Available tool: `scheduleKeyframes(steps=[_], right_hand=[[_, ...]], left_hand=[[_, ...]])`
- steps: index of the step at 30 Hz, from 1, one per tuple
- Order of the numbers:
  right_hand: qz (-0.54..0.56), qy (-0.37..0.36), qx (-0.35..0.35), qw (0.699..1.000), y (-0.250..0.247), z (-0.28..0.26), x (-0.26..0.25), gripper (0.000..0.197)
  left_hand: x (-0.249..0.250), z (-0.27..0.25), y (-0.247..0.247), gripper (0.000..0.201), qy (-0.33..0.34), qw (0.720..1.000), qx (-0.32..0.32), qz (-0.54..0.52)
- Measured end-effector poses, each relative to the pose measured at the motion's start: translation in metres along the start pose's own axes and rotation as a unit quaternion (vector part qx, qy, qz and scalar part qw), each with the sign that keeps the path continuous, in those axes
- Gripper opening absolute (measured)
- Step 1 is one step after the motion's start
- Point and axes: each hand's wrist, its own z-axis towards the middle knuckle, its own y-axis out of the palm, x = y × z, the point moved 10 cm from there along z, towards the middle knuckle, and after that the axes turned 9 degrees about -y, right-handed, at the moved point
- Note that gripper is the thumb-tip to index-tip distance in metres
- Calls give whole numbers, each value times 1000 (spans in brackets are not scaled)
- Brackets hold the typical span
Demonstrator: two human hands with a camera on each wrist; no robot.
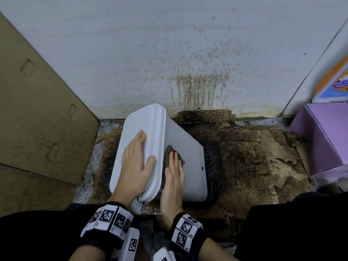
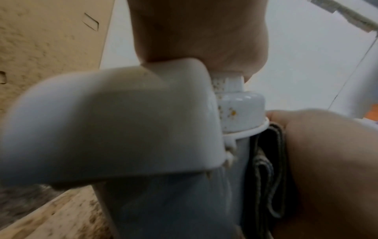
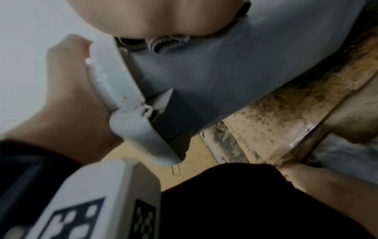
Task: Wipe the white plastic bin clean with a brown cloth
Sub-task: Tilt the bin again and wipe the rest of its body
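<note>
A white plastic bin (image 1: pixel 190 157) with its lid closed leans tilted on the dirty floor, lid (image 1: pixel 139 129) toward the left. My left hand (image 1: pixel 135 161) lies flat on the lid, fingers straight, thumb at the lid's rim. My right hand (image 1: pixel 174 172) presses a dark brown cloth (image 1: pixel 170 152) flat against the bin's side wall just under the lid rim. In the left wrist view the folded cloth (image 2: pixel 266 169) sits between the bin wall (image 2: pixel 184 202) and my right palm. The right wrist view shows the cloth's edge (image 3: pixel 163 42) under my palm and the lid hinge (image 3: pixel 143 111).
A stained white wall (image 1: pixel 188 53) stands behind the bin. Soiled, torn cardboard (image 1: pixel 244 153) covers the floor. A brown cardboard box (image 1: pixel 37 110) is at the left, a purple box (image 1: pixel 323 134) at the right. A dark mesh item (image 1: pixel 212 161) lies beside the bin's base.
</note>
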Motion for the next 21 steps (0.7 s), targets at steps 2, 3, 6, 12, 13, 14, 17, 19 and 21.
scheduleKeyframes(steps=[2,3,6,12,13,14,17,19,21], right_hand=[[-62,-53,-17,996,1,-4,-9,59],[-100,-87,-32,991,0,-6,-10,58],[-145,-153,-80,974,-11,-7,11,56],[-112,-35,-38,992,-46,0,111,52],[-111,1,-23,994,-53,-1,126,52],[-112,33,-13,993,-59,-1,139,52],[-129,100,-23,986,-64,0,151,53],[-138,120,-39,982,-63,2,156,53],[-169,99,-59,979,-58,2,159,63]], left_hand=[[-2,0,0,74,-1,1000,0,-4],[-3,0,-1,74,-2,1000,0,-5],[-6,-1,-2,74,-6,1000,0,-12],[-1,-2,-3,76,-16,1000,-6,-21],[-1,-2,-3,76,-16,1000,-6,-23],[0,-2,-2,75,-17,1000,-7,-24],[2,-3,-1,74,-15,999,-10,-26],[2,-3,-1,74,-16,1000,-9,-22],[0,-3,-1,75,-18,1000,-8,-11]])
